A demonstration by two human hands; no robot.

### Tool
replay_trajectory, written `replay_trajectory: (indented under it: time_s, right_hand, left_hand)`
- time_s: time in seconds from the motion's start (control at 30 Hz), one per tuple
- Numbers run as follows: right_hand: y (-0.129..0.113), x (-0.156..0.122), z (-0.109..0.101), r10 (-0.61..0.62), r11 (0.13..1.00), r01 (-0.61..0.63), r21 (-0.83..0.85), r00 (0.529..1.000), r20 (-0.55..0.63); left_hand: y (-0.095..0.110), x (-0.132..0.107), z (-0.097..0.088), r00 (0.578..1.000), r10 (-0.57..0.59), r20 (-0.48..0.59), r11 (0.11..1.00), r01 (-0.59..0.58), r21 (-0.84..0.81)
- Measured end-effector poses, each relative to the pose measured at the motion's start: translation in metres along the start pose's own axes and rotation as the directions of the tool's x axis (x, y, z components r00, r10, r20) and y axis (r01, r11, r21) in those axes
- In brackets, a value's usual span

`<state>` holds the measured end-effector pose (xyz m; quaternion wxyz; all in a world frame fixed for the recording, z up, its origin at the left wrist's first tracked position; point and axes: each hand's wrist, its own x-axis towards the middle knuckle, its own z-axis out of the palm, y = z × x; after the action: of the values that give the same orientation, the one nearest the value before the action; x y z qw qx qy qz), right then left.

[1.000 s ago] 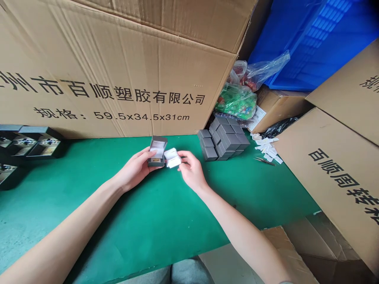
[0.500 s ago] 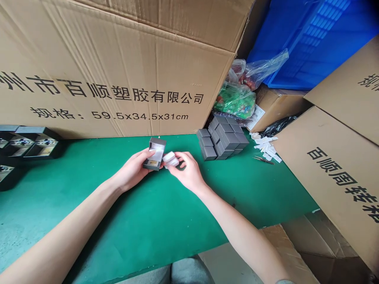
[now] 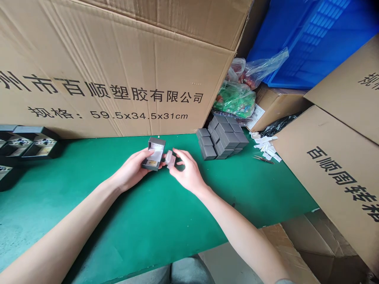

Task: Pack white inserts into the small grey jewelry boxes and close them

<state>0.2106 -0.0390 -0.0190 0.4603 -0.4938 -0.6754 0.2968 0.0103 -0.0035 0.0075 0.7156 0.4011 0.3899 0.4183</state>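
My left hand (image 3: 136,167) is closed around a small dark grey gift box (image 3: 156,156), its lid standing open. The thumb rests inside, over a whitish lining, and a gold-coloured patch shows in the lower part. Just right of the box is a small white block-like insert (image 3: 169,158). The thumb and fingertips of my right hand (image 3: 188,169) curl round this insert, while left fingertips reach its near side. Exactly how both hands share the grip is too small to tell.
Stacked grey boxes (image 3: 226,138) stand right of my hands. Beyond are tweezers (image 3: 263,159), white paper slips (image 3: 266,146) and bagged items (image 3: 235,98). Open boxes (image 3: 44,144) sit at far left. Large cartons (image 3: 118,59) border the green table (image 3: 154,221).
The white insert has turned more upright between the fingers, and the right fingers have shifted slightly around it. My left hand and the open box have stayed nearly still.
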Motion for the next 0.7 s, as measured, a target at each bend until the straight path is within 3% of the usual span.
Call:
replay_trajectory:
  time_s: [0.47,0.7]
  right_hand:
    - [-0.0022,-0.0009,-0.0023,0.042,0.979,-0.024,-0.202,0.995,0.087]
    - [-0.0005,-0.0016,-0.0032,0.026,0.983,-0.015,-0.183,0.998,0.056]
  left_hand:
    - [0.0018,-0.0023,0.0025,1.0,-0.009,-0.016,0.999,0.009,-0.045]
    - [0.0059,-0.0029,0.0076,0.99,-0.012,-0.14,0.996,-0.001,-0.091]
